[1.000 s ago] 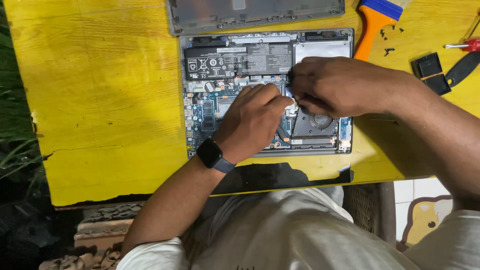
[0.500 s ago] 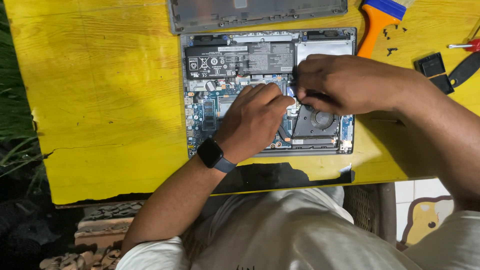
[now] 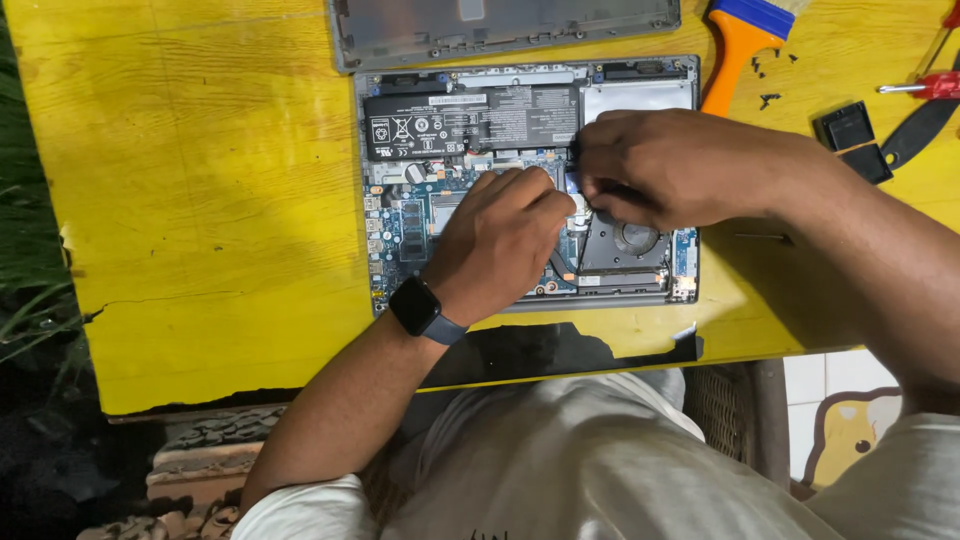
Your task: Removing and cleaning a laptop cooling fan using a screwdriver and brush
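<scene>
My left hand [image 3: 500, 235] and right hand [image 3: 670, 165] meet with fingers pinched narrow on a small white part [image 3: 577, 205] mid-frame inside the open laptop [image 3: 520, 110], brush [image 3: 738, 50] at upper right on the yellow table [image 3: 200, 150]

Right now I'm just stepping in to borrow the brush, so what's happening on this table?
A person is working inside an opened laptop lying on a yellow table. The left hand and right hand meet over the circuit board beside the fan; what their fingertips pinch is hidden. The removed bottom cover lies above the laptop. The orange-handled brush, a red screwdriver and loose screws lie to the right, untouched.
</scene>
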